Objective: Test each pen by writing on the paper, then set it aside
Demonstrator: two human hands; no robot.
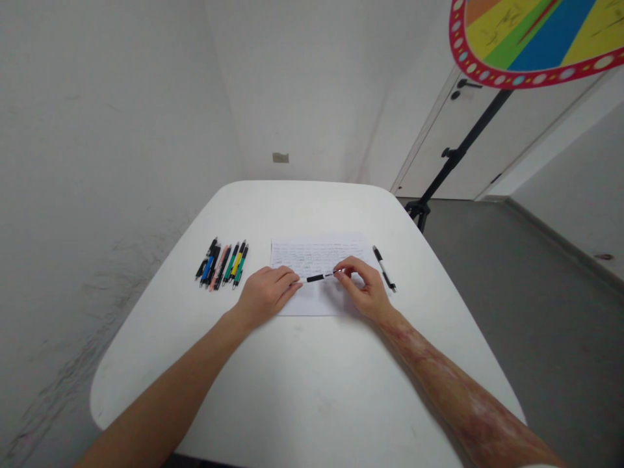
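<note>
A black-and-white pen (314, 278) lies crosswise between my hands, over the lower part of a handwritten sheet of paper (305, 305). My left hand (268, 290) is closed on the pen's left end, palm down. At the other end, thumb and fingers of my right hand (364, 289) pinch the pen's narrow tip; whether a separate small part is held there cannot be made out. Just beyond my right hand, a second black-and-white pen (384, 268) rests by the paper's right edge.
Several pens (225, 265) in black, blue, pink, green and yellow lie side by side left of the paper. The white table (302, 383) has rounded corners and stands near the walls. At the right, a colourful wheel (536, 39) stands on a black stand (453, 156) before a door.
</note>
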